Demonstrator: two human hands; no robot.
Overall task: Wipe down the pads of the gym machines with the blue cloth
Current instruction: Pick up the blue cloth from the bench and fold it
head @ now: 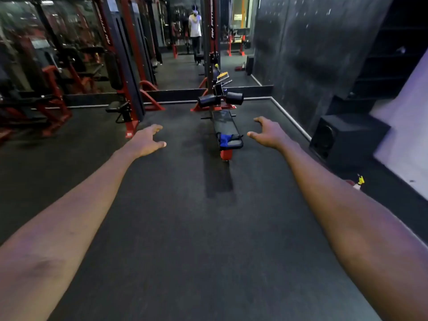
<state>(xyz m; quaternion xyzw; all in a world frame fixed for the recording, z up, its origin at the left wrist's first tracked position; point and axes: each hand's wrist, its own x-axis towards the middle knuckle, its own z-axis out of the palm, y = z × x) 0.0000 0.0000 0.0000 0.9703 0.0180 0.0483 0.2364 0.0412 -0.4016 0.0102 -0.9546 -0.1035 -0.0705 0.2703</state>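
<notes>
- Left hand [148, 140]: stretched out forward, fingers loosely spread and slightly curved, thumb apart, holding nothing.
- Right hand [268, 133]: also stretched forward, fingers spread and relaxed, thumb pointing inward, holding nothing.
- Blue cloth [224, 139]: bunched up, lying between the two hands and beyond them. Neither hand touches it. In the picture it sits nearer the right hand's thumb than the left's.
- Bench pad [225, 123]: long black pad running away from the hands in the gap between them. The cloth rests on its near end and droops over the left edge.
- Red bench foot [226, 154]: directly under the cloth end of the pad, between the hands.
- Roller pads [206, 100]: two black cylinders at the far end of the bench, past both hands, side by side on a red frame.
- Rubber floor [196, 228]: dark, under both forearms.
- Black speaker box [347, 140]: outward of the right hand, on the floor by the wall.
- Spray bottle [359, 182]: yellow top, outward of the right forearm, nearer the camera than the speaker box.
- Red-and-black machine [129, 89]: beyond the left hand, slightly outward of it.
- Mirror [185, 42]: far ahead of both hands, with a standing person reflected in it.
</notes>
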